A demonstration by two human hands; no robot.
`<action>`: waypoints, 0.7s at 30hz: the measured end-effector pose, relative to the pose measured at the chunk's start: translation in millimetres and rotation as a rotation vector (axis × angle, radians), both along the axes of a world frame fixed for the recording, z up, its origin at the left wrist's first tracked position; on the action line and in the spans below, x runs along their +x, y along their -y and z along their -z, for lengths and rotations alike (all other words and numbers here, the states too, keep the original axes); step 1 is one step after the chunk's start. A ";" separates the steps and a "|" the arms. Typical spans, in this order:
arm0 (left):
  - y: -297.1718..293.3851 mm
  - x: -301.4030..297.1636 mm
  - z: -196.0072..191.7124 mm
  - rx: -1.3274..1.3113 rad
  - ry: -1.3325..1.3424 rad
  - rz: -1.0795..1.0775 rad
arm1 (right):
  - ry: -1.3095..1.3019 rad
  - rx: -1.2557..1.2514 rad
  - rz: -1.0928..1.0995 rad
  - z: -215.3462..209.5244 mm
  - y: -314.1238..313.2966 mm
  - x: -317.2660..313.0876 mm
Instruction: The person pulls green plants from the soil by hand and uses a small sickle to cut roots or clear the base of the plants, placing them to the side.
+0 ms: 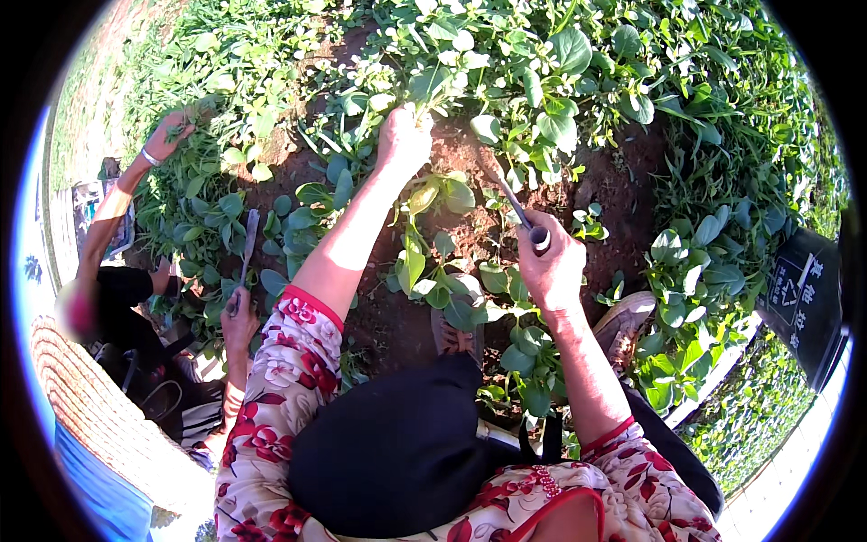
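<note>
left hand (404,143) looks pinched on leafy green plants (430,85) over reddish-brown soil (454,149), then there's a slim, tube-handled metal digger (514,204) with the right hand (550,268) wrapped round it. Probably mid-weeding imo, next move likely wants that soil pried loose

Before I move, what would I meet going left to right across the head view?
Woven straw hat, co-worker's long-bladed tool, wearer's left hand, left shoe, right hand gripping a hand tool, right shoe, black container with white markings.
</note>
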State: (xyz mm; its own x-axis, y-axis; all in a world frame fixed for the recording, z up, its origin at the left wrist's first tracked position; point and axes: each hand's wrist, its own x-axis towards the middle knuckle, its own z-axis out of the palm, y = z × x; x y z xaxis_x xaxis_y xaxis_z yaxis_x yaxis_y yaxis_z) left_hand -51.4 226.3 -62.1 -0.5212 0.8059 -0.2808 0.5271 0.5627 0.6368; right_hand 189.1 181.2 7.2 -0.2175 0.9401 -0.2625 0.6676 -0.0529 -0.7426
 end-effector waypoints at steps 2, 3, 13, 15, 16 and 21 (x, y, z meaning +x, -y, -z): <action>1.2 1.0 3.1 -0.027 -0.047 0.079 | 0.027 -0.006 -0.015 0.1 -4.4 1.8; 2.8 3.1 5.9 -0.061 -0.082 0.139 | 0.040 -0.010 -0.019 2.1 -6.0 1.4; -0.5 15.0 34.4 -0.129 -0.298 0.425 | 0.039 -0.001 -0.081 23.2 -10.8 -17.1; 5.6 16.1 42.5 -0.062 -0.353 0.419 | 0.020 -0.061 -0.064 31.6 -7.8 -15.6; 2.5 17.8 44.8 -0.015 -0.362 0.420 | -0.013 0.016 -0.064 44.1 -3.7 -10.9; -3.2 21.9 53.2 0.083 -0.357 0.353 | 0.027 0.149 -0.125 48.0 -6.5 -9.2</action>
State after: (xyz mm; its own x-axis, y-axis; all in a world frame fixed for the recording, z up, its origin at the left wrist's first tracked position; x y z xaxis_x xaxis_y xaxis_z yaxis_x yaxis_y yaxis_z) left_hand -29.6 229.6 -115.4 -0.2646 0.9623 -0.0628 0.8691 0.2662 0.4169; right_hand 179.9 187.8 -40.8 -0.3294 0.9353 -0.1295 0.6822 0.1409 -0.7175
